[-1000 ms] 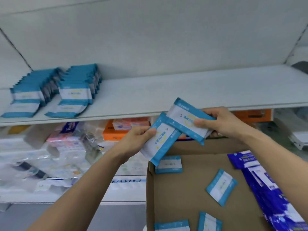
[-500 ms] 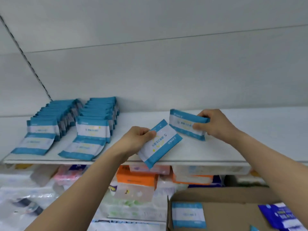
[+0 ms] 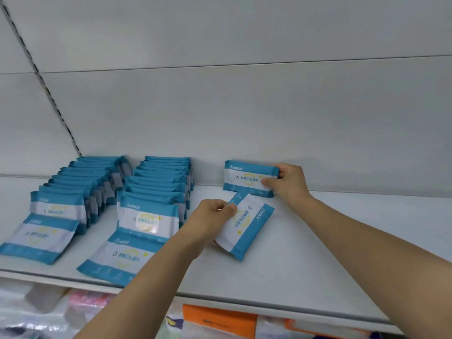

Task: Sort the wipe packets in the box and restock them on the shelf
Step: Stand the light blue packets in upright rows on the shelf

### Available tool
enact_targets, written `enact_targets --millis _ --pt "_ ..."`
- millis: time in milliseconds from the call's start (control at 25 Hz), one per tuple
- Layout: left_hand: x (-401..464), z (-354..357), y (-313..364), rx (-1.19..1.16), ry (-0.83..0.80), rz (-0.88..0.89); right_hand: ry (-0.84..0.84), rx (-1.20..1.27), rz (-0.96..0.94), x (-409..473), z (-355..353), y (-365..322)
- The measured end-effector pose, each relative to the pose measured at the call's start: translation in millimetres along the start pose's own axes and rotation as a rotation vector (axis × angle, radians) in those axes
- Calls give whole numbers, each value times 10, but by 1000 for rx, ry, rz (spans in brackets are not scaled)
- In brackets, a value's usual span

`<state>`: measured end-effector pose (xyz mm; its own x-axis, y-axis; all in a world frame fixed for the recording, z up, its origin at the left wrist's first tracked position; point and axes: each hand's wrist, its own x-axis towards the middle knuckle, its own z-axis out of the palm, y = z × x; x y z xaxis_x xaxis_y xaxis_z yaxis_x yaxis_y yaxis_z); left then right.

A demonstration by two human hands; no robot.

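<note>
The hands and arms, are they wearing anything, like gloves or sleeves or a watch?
No. The left hand and the right hand are both bare, with no gloves, and no rings that can be seen. Both forearms are bare as far as the picture's edge: no sleeves, watch or bracelet show.

I see everything through one wide camera on my head, looking forward and slightly down onto the white shelf point(image 3: 318, 253) from close range. My forearms reach in from the near edge. The back wall point(image 3: 244, 106) fills the far half; a lower shelf point(image 3: 220, 321) shows along the bottom.
</note>
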<state>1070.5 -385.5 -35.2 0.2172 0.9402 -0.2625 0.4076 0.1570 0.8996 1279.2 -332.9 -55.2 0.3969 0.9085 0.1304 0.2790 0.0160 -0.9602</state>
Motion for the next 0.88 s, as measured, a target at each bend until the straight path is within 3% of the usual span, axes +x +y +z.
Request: enact_targets --millis 320,480,560,720,800,880 --pt "41 -12 -49 -100 51 51 1 0 -28 110 187 20" --pt "-2 16 -38 -145 110 76 279 -56 -87 -169 106 5" --pt "7 46 -41 -316 130 75 146 86 -14 -412 45 -92" --pt "68 158 -5 -660 137 91 -405 49 137 -835 -15 -258" --pt "107 216 -20 -668 161 123 -369 -43 80 -789 -8 -268" --pt "129 248 -51 -505 229 121 -231 -114 24 -598 -39 -267"
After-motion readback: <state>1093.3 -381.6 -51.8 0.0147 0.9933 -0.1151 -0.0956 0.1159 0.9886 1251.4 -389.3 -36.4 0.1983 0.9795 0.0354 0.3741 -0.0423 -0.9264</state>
